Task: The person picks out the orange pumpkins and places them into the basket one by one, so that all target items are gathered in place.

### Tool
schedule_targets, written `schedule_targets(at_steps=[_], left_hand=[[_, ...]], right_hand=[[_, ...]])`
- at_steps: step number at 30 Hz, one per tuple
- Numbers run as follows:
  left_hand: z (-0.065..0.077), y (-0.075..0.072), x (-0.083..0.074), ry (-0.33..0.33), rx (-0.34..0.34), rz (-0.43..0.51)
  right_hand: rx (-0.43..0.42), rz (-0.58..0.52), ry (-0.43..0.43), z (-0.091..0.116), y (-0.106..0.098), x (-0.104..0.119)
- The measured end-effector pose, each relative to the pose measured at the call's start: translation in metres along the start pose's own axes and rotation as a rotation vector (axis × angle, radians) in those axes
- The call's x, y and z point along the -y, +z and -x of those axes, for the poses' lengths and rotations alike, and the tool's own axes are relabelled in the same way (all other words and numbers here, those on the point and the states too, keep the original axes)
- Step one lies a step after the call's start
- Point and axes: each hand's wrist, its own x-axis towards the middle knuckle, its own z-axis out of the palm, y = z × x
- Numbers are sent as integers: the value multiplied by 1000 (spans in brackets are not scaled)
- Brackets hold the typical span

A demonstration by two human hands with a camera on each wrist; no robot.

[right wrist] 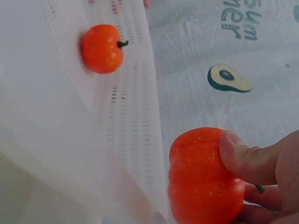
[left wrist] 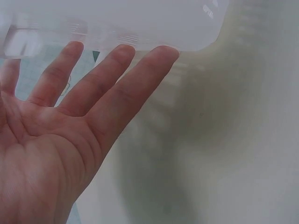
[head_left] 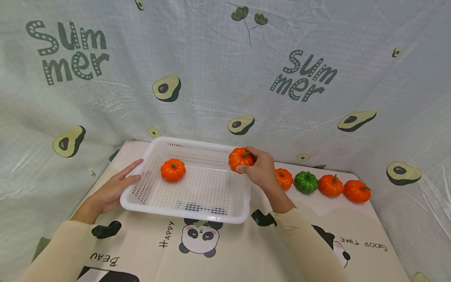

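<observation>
My right hand [head_left: 262,168] grips a small orange pumpkin [head_left: 241,159] above the right rim of a white plastic basket [head_left: 184,216]. The right wrist view shows the thumb pressed on the held pumpkin [right wrist: 201,177], its green stem partly hidden by the hand. Another orange pumpkin [head_left: 173,170] sits inside the basket, towards its left end. At the basket's left side is my left hand [head_left: 112,192], fingers extended. Its fingertips [left wrist: 163,53] touch the basket's outer wall in the left wrist view.
To the right of the basket stand a partly covered orange pumpkin [head_left: 284,179], a green pumpkin [head_left: 306,182] and two more orange ones [head_left: 330,185] in a row. A printed cloth [head_left: 211,70] hangs behind the table [head_left: 246,258].
</observation>
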Motion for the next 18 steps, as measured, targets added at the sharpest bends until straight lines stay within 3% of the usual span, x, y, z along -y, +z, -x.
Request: schedule_targets(at_steps=[18], left_hand=[[-1, -1, 2, -5, 0, 2]], right_hand=[[50, -20, -45, -2, 25, 15]])
